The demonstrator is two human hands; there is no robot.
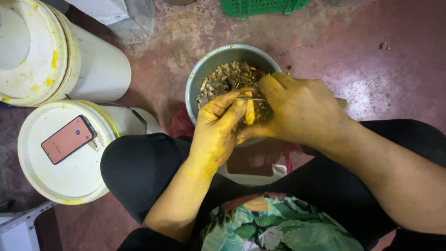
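**Yellow-stained hands peeling a small root over a grey bowl**

Head view. The person sat low, knees in black trousers spread to either side, a floral garment [274, 227] showing at the lower edge. Both hands met over a grey metal bowl [197, 79] that stood on the red floor [395, 60] between the knees. The left hand [218, 130], heavily stained yellow, was closed on a small yellow root piece [250, 111], thumb and fingers pinching it upright just above the bowl's near rim. The right hand [299, 109], also stained, was closed around a thin knife; only the narrow blade [251, 99] showed, lying level across the top of the root and touching it. The handle was hidden in the fist, though a pale end stuck out past the hand on the far side. The two hands were touching at the fingertips.

The bowl held a heap of brown and tan peelings [227, 76] with a few yellow flecks, filling it close to the rim.

To the person's left stood two white lidded buckets, both smeared yellow. The nearer bucket [60, 172] carried a phone with a coral-red back [68, 138] lying flat on its lid. The farther bucket [42, 51] was just beside it. A green plastic crate [260, 7] sat at the top edge, well apart from the bowl. Scattered scraps lay on the floor near it.
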